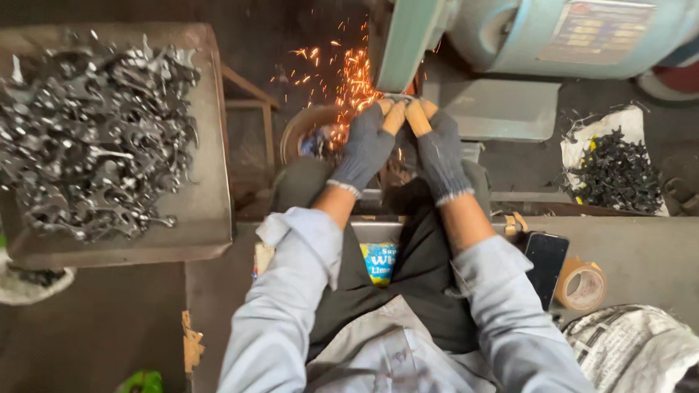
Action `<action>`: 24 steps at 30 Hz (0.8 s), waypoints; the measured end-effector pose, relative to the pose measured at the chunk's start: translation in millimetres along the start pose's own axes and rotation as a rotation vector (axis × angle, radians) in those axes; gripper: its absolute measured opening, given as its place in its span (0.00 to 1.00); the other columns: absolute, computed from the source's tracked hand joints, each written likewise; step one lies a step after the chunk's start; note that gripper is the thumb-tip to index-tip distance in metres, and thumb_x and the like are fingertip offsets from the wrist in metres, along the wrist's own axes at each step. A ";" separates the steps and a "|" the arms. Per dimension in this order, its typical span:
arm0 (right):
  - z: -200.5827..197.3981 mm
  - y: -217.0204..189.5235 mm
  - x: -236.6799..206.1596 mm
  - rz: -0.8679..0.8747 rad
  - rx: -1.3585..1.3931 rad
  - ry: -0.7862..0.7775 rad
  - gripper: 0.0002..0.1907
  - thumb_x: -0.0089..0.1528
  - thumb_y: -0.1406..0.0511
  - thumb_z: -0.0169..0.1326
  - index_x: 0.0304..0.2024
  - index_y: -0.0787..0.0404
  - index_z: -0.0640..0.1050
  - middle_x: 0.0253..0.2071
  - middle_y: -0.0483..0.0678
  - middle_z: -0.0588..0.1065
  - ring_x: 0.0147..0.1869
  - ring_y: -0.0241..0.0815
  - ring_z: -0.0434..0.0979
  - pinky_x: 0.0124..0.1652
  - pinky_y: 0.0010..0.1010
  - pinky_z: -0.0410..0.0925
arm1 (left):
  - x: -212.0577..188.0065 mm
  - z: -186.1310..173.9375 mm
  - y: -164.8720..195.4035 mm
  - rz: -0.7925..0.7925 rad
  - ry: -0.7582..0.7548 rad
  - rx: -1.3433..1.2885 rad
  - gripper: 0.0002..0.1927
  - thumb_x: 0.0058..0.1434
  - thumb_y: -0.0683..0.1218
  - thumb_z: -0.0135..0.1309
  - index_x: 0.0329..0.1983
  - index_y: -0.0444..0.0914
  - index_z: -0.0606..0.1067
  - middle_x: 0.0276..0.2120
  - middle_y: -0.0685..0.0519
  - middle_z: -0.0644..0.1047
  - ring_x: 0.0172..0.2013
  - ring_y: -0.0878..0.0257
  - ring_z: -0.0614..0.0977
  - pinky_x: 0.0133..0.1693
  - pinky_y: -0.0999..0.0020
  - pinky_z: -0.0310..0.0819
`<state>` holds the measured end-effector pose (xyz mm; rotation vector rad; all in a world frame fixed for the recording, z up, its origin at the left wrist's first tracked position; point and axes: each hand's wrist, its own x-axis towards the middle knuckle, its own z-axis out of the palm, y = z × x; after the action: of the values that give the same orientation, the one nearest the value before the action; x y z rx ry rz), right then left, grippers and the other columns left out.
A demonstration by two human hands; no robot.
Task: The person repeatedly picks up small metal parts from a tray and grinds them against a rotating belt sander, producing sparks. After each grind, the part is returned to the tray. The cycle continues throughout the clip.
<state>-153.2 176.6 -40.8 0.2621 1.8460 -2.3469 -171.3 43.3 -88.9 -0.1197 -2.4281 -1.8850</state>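
My left hand (pixel 367 142) and my right hand (pixel 438 149) wear grey knit gloves with orange fingertips. The fingertips of both meet at the foot of a pale green bench grinder (pixel 482 29), pinching a small metal part that is hidden between them. Orange sparks (pixel 347 78) spray up and to the left from that spot. A big pile of shiny metal parts (pixel 93 138) lies on a metal tray (pixel 199 213) to my left, apart from both hands.
A white sack with dark metal pieces (pixel 618 169) sits at right. A black phone (pixel 545 264) and a roll of brown tape (pixel 581 285) rest on a grey bench (pixel 654 249). A round metal bowl (pixel 309 132) lies below the sparks.
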 end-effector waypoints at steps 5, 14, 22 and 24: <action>8.3 -66.9 -110.8 -0.087 -0.385 0.042 0.21 0.71 0.61 0.51 0.64 0.65 0.76 0.50 0.49 0.78 0.52 0.37 0.74 0.55 0.29 0.69 | -77.4 -50.2 101.0 0.592 -0.014 0.248 0.17 0.67 0.40 0.55 0.58 0.34 0.74 0.49 0.42 0.78 0.48 0.42 0.80 0.50 0.50 0.75; 6.8 -109.7 -251.3 -0.410 -0.178 -0.342 0.22 0.71 0.64 0.55 0.66 0.63 0.70 0.66 0.51 0.72 0.72 0.45 0.73 0.70 0.40 0.65 | -211.4 -68.5 188.8 0.688 0.021 0.154 0.21 0.62 0.38 0.63 0.57 0.37 0.73 0.49 0.44 0.78 0.46 0.46 0.82 0.46 0.54 0.79; 2.0 -99.5 -290.2 -0.423 -0.267 -0.307 0.25 0.68 0.64 0.56 0.65 0.66 0.72 0.66 0.53 0.73 0.72 0.45 0.71 0.72 0.41 0.60 | -255.1 -72.2 201.6 0.686 0.040 0.061 0.19 0.64 0.38 0.61 0.57 0.38 0.73 0.50 0.45 0.79 0.48 0.46 0.82 0.51 0.53 0.79; 3.9 -97.9 -295.4 -0.409 -0.258 -0.307 0.25 0.67 0.64 0.56 0.65 0.66 0.72 0.66 0.52 0.73 0.71 0.44 0.71 0.72 0.41 0.61 | -261.0 -73.1 200.5 0.675 0.051 0.028 0.19 0.64 0.37 0.61 0.57 0.38 0.72 0.50 0.45 0.79 0.48 0.46 0.83 0.52 0.53 0.80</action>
<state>112.9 197.4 119.2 -0.5212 2.1627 -2.1732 109.0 16.4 96.5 -0.7660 -2.0074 -1.5134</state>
